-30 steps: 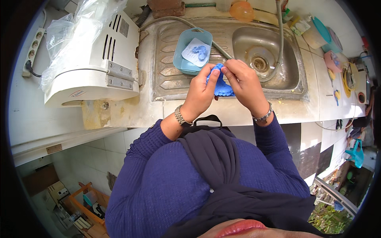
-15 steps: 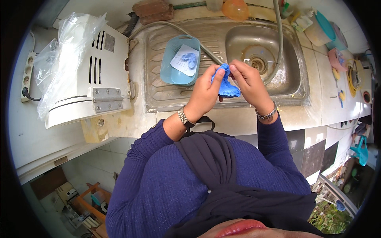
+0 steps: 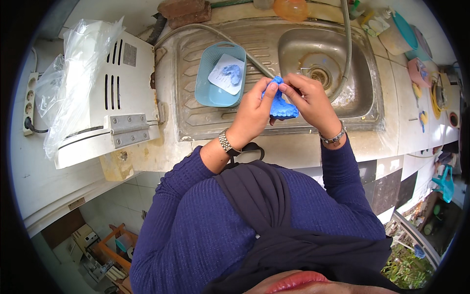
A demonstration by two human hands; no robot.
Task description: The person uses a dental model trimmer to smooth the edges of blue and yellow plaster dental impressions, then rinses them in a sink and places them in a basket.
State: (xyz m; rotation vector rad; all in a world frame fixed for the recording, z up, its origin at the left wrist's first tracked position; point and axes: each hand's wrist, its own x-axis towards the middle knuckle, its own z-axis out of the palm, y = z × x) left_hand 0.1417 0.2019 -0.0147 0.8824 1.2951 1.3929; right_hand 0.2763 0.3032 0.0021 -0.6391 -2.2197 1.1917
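Note:
Over the front of the steel sink unit, both hands hold a bright blue moulded piece [image 3: 283, 109] with a scalloped, tooth-like lower edge. It looks like a dental impression. My left hand [image 3: 249, 113] grips its left side, thumb up near the narrow top. My right hand [image 3: 311, 100] pinches the upper right part with thumb and fingers. The fingers behind the piece are partly hidden. To the left of my hands, a light blue plastic basket [image 3: 204, 97] stands on the ribbed drainboard [image 3: 188, 115]. Inside it lies a white card [image 3: 220, 78] with a similar blue piece [image 3: 232, 74] on top.
A grey hose [image 3: 348, 54] curves over the sink basin [image 3: 360, 100]. At left stands a white metal machine [image 3: 98, 105] partly covered in clear plastic. Bricks [image 3: 186, 12] and an orange container [image 3: 291, 9] sit behind the sink; tubs [image 3: 399, 36] stand at the far right.
My right thumb and fingers have shifted inward over the top of the blue piece. The view has moved slightly; the basket and its contents stay in place.

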